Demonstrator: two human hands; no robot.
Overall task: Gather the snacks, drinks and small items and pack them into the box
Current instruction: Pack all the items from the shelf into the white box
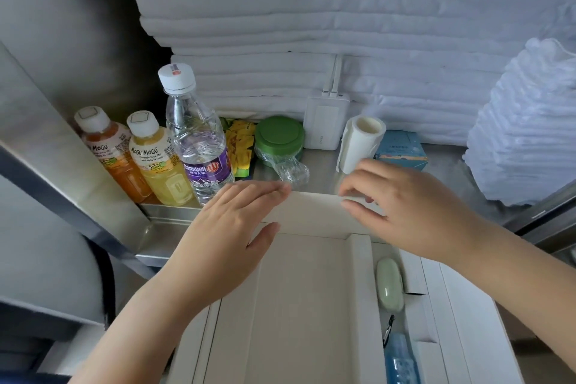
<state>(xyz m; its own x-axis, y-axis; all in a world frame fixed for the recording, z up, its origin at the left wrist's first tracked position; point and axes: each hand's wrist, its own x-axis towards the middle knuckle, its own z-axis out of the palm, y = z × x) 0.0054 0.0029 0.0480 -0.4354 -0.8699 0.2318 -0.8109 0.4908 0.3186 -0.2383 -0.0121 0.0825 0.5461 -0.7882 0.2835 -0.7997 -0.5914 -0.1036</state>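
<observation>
2 hands on box (pixel 299 296) far wall: left hand (pixel 230 221) flat, fingers straight; right hand (pixel 414 206) pinches rim.

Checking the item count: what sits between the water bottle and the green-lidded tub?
Head view: a yellow snack packet lies between the water bottle and the green-lidded tub, its left edge hidden behind the bottle.
</observation>
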